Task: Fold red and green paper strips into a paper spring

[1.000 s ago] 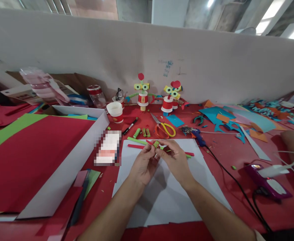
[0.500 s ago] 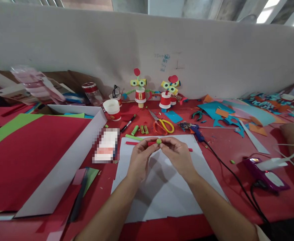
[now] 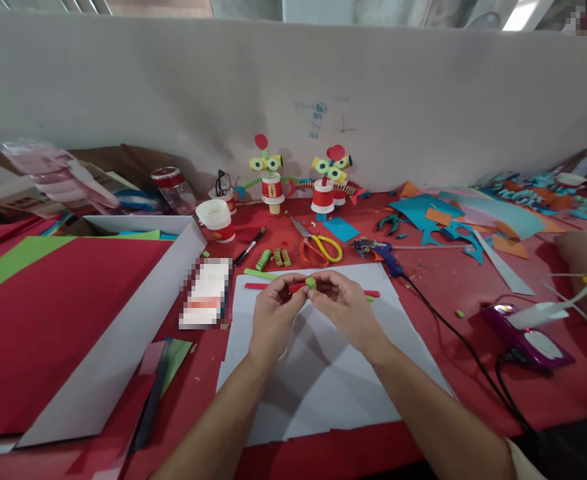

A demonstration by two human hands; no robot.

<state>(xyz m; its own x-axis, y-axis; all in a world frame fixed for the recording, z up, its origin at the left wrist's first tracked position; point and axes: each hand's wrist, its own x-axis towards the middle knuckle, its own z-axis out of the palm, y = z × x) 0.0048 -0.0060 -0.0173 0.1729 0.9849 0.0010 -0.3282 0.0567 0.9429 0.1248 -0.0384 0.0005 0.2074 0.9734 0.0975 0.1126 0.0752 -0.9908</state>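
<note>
Above a white sheet (image 3: 323, 380), my left hand (image 3: 276, 313) and my right hand (image 3: 346, 310) meet at their fingertips. Between them they pinch a small green folded paper piece (image 3: 311, 283). A red paper strip (image 3: 256, 286) lies on the sheet behind the hands, its right end showing past my right fingers. Beside it is a green strip (image 3: 258, 274). Folded green paper springs (image 3: 263, 259) rest just beyond the sheet, left of the scissors (image 3: 321, 248) with yellow and orange handles.
Left stands a white box (image 3: 168, 280) holding red and green paper. Paper-cup figures (image 3: 273, 190) line the wall. A blue glue gun (image 3: 391, 259) trails a black cable to the right, near a purple power strip (image 3: 528, 340). Another person's arm (image 3: 586, 273) is at the far right.
The view has shifted slightly, moving the scene left. Both hands still pinch the green piece, which now shows a little more between the fingertips.
</note>
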